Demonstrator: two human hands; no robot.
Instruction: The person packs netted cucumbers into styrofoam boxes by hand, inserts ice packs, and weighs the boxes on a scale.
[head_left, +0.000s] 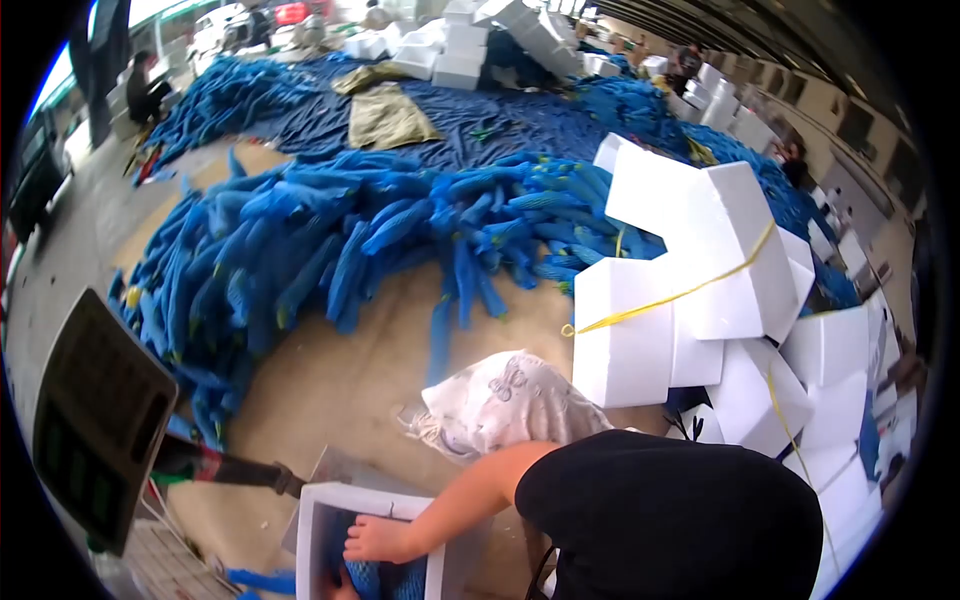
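A bare forearm from a black short sleeve (565, 478) reaches into a white foam box (435, 580). It seems to belong to a co-worker bent over in front of me, beside a pale patterned cloth (520, 405) that looks like a head covering. The co-worker's hand (380, 540) is over blue netted items (405, 578) in the box; its grip is unclear. Part of another hand (345, 588) shows at the bottom edge, and whose it is I cannot tell. Neither of my own hands can be made out.
A scale display (95, 420) on a dark post stands left of the box. Long blue net-wrapped bundles (290, 240) lie heaped ahead on tan sheeting. White foam boxes (690, 240), some with yellow strapping, are piled at the right. Other people (148, 88) are farther back.
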